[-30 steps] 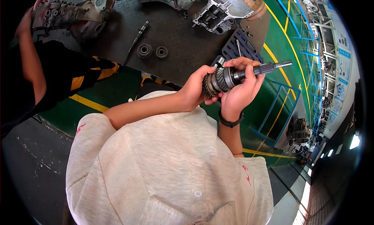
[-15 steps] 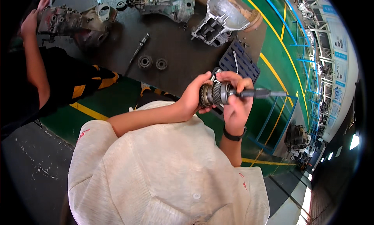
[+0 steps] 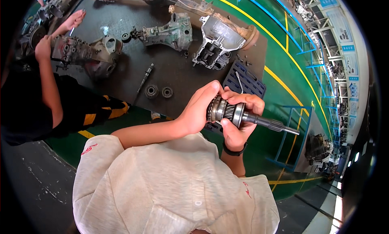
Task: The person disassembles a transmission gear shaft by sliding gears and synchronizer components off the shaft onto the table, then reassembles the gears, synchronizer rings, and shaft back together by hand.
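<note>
In front of my chest I hold a transmission gear shaft (image 3: 269, 123), its splined bare end pointing right and slightly down. My left hand (image 3: 197, 109) is closed around the left end of its gear stack, beside a toothed ring (image 3: 210, 110). My right hand (image 3: 238, 137), with a black wristband, grips the stack from the right. Its thumb presses near the helical gear (image 3: 229, 111) and its fingers curve over the top by the bearing (image 3: 240, 114). Some of the left hand's fingers are hidden behind the gears.
On the dark workbench (image 3: 121, 86) lie a thin shaft (image 3: 145, 78), two loose gears (image 3: 151, 91), a gearbox housing (image 3: 172, 33), an open bell-shaped casing (image 3: 221, 33) and a blue tool tray (image 3: 253, 88). At left, a co-worker's hand (image 3: 43, 48) rests on another gearbox (image 3: 83, 53).
The gear shaft's splined end has tipped downward. My right hand's fingers and thumb have shifted from the bare shaft onto the gear stack. More of the bench's far side is in view.
</note>
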